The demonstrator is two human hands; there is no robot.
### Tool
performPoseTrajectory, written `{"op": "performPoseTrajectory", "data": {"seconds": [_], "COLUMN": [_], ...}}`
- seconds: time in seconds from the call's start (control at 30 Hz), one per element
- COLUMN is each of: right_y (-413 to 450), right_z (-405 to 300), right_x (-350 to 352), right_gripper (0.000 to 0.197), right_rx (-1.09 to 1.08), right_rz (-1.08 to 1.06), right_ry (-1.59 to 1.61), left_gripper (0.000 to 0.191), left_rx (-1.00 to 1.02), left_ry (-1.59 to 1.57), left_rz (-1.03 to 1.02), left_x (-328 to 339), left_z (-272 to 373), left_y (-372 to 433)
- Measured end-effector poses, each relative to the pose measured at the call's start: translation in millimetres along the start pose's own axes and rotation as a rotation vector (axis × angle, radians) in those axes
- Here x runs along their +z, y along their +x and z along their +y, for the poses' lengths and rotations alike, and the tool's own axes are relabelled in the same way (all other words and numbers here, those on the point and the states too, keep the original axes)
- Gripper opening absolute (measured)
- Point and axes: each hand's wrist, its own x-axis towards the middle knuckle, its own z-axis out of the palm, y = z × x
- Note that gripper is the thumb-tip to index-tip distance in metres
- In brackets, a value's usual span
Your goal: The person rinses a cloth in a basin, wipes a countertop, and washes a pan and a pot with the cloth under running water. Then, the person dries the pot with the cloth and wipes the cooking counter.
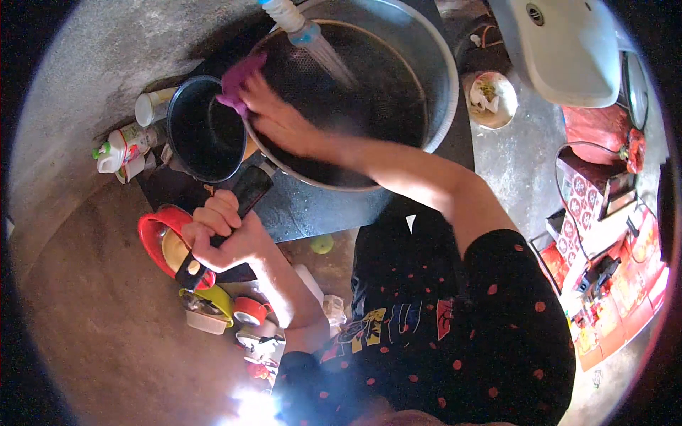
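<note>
My left hand [224, 229] is closed around the long black handle [254, 186] of a large dark frying pan or wok [373, 106]. The pan's inside has a fine dotted texture, and it rests tilted in a wide metal basin [445, 106]. At the pan's left rim, my right hand [272, 109] grips a purple cloth [240, 80] against the edge. Water sprays into the pan from a white tap hose with a blue nozzle [305, 33].
A dark round pot [205, 133] stands left of the basin, by a white bottle with a green cap [120, 149]. Below are a red bowl [154, 234], a yellow-green basket [224, 303] and a red cup [250, 310]. A bowl with scraps [493, 101] and a white sink [575, 53] are on the right.
</note>
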Motion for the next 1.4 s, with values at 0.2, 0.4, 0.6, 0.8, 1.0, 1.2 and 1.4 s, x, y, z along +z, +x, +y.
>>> {"op": "performPoseTrajectory", "data": {"seconds": [0.2,0.4,0.6,0.8,1.0,1.2,1.4], "right_y": [22,-69,-46,-11,-94,-48,32], "right_z": [109,60,3,-127,-72,-103,-274], "right_x": [-70,-82,-24,-44,-147,-186,-146], "right_gripper": [0.055,0.053,0.037,0.027,0.035,0.015,0.027], "right_rx": [-0.047,0.498,0.480,0.843,0.716,0.659,0.391], "right_rz": [-0.001,-0.456,0.024,-0.173,-0.911,-0.400,-0.310], "right_ry": [-1.043,-1.316,-0.047,0.771,-0.453,0.075,0.746], "left_gripper": [0.020,0.014,0.018,0.017,0.012,0.013,0.043], "left_rx": [0.062,0.140,0.038,0.068,0.094,0.249,0.414], "left_ry": [-0.049,-0.090,-0.018,0.021,-0.011,0.122,0.058], "left_rz": [-0.043,-0.011,-0.030,0.011,0.005,0.036,0.182], "left_x": [-2,-15,11,6,25,84,160], "left_z": [3,9,3,15,21,42,57], "left_y": [-1,2,-16,-18,-20,-23,-31]}}
